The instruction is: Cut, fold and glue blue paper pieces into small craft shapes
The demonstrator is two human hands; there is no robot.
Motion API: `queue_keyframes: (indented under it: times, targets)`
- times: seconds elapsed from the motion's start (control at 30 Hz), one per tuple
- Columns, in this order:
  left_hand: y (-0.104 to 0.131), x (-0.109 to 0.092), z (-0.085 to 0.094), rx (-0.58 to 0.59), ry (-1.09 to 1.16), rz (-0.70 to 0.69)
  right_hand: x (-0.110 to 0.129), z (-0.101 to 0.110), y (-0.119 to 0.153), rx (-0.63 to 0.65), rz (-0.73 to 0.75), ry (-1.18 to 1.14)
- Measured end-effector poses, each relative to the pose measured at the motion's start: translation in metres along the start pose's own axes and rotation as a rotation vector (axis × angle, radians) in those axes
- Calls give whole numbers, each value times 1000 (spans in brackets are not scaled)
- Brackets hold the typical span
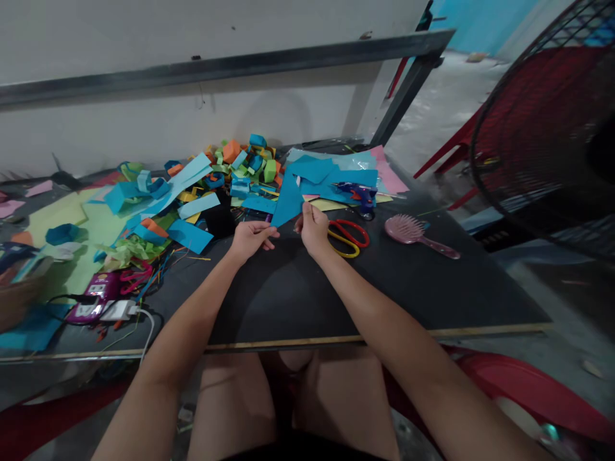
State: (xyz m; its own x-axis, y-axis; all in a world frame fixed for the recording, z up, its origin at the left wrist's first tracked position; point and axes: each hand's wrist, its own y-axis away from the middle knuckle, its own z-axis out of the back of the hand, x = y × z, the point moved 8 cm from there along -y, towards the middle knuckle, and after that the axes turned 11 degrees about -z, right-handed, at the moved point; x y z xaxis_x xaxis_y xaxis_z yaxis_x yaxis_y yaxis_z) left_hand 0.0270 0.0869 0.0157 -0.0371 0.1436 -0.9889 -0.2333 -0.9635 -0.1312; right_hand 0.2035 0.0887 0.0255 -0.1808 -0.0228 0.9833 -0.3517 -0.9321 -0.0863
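A piece of blue paper (pixel 288 200) with a pointed lower corner rises between my hands over the dark table. My left hand (pixel 252 241) pinches that lower corner between thumb and fingers. At the right edge of the same sheet, my right hand (pixel 313 229) is closed with its thumb on the paper. Just right of this hand lie scissors (pixel 355 235) with one red and one yellow handle loop, their blades hidden. More blue paper sheets (pixel 355 178) lie behind, with a dark blue glue gun (pixel 364 197) on them.
Folded paper pieces (pixel 250 160) in several colours are heaped at the back. A purple power strip (pixel 98 294) with a white charger (pixel 118 310) sits front left. A pink hairbrush (pixel 408 230) lies right, near a large fan (pixel 552 128). Another person's blurred hand (pixel 19 301) is far left.
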Motion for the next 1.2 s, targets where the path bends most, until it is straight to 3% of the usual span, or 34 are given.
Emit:
queue_keyframes:
  times: [0.23, 0.47, 0.57, 0.77, 1.2]
  targets:
    - [2, -3, 2, -17, 26, 12, -2, -2, 0, 12, -32, -77]
    - [-6, 4, 13, -35, -13, -86, -21, 14, -19, -103, -228, -306]
    - [-9, 2, 16, -58, -69, -165, -24, 5, -21, 1, -253, -237]
    - [-8, -7, 22, -127, -117, -277, -14, -20, -9, 253, -134, -71]
    - [-3, -17, 18, -89, -308, -390, -21, -26, -12, 339, -172, -99]
